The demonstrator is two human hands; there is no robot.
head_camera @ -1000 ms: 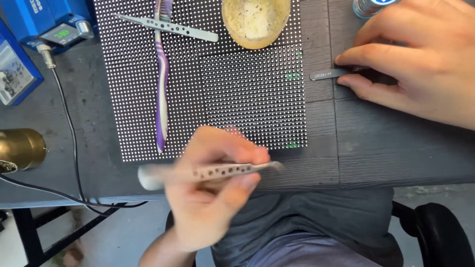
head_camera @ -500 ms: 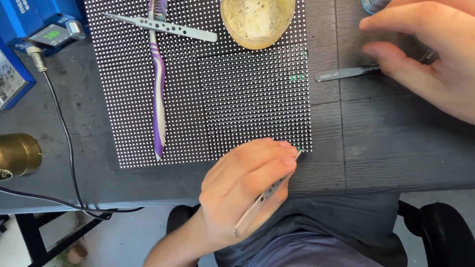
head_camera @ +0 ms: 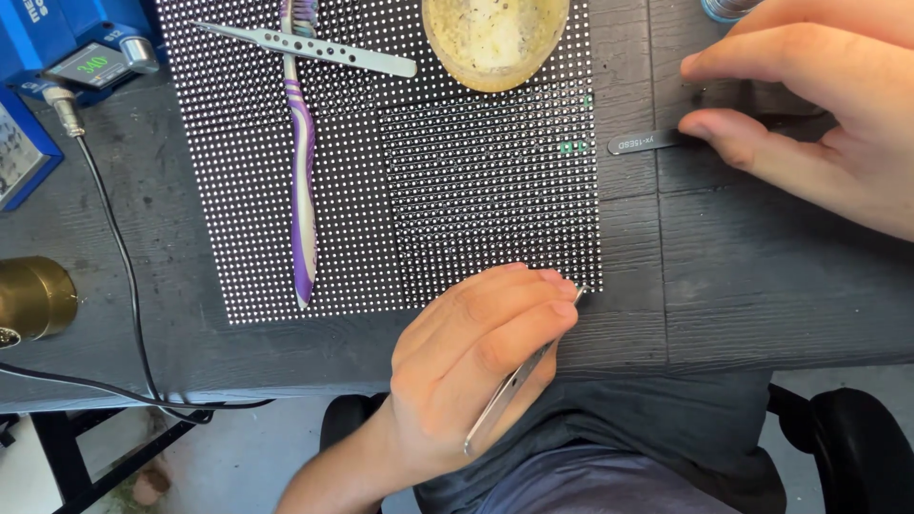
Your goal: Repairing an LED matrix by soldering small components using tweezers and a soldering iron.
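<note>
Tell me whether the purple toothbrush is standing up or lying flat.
Lying flat. The purple toothbrush rests lengthwise on the dotted panel, bristle end toward the far edge, crossed by the spare tweezers.

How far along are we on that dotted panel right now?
Done: little that shows; near the right edge of the black dotted LED panel sits a small greenish patch. In hand: left hand holds slim metal tweezers, tip at the panel's lower right corner; right hand fingers touch a second flat metal tool. Unused: purple toothbrush and perforated tweezers lie on the panel.
</note>
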